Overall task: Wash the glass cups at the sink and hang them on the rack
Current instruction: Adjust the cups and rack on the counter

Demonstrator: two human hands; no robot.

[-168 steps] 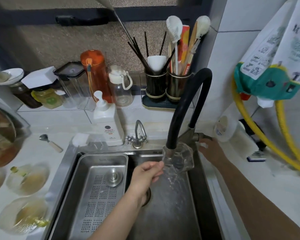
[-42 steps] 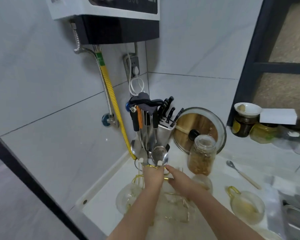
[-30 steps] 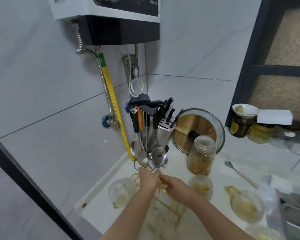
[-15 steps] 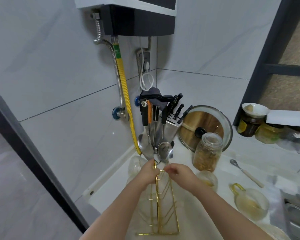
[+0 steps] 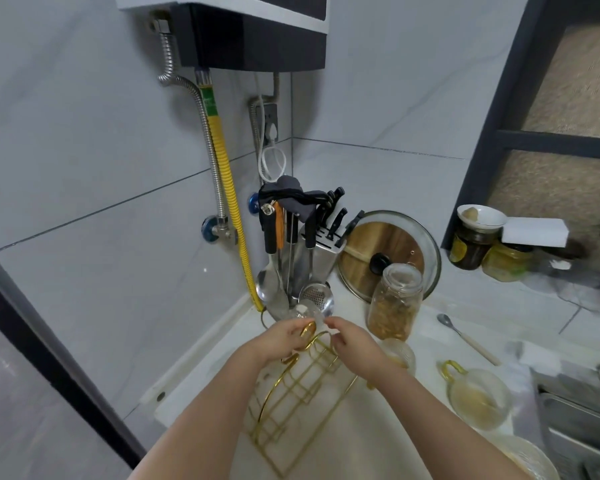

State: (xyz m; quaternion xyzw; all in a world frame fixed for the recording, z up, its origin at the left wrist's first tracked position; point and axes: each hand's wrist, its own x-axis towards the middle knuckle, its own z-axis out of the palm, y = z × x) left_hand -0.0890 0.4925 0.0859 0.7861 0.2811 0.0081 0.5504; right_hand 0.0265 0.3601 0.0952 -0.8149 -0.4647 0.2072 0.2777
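Both hands busy at the top of the gold wire rack point(image 5: 291, 393), on the white counter point(image 5: 201, 362) near the left wall. Left hand point(image 5: 281, 339) curled round a clear glass cup point(image 5: 307, 311) by its gold handle, holding it at the far tip of the rack, just in front of the hanging utensils point(image 5: 291, 271). Right hand point(image 5: 352, 341) pinching at the rack's top or the cup's rim, fingers narrow; impossible to tell which. Cup not plainly hooked yet, so this one judged mid-hanging. No cups seen hanging on the rack's lower pegs. More left to do: a dirty glass cup with gold handle point(image 5: 475, 398) standing right of the rack, another small glass point(image 5: 400, 355) just behind the right wrist, one more at the near right edge. Sink point(image 5: 575, 410) only partly in view at far right. Task judged early, most washing ahead.
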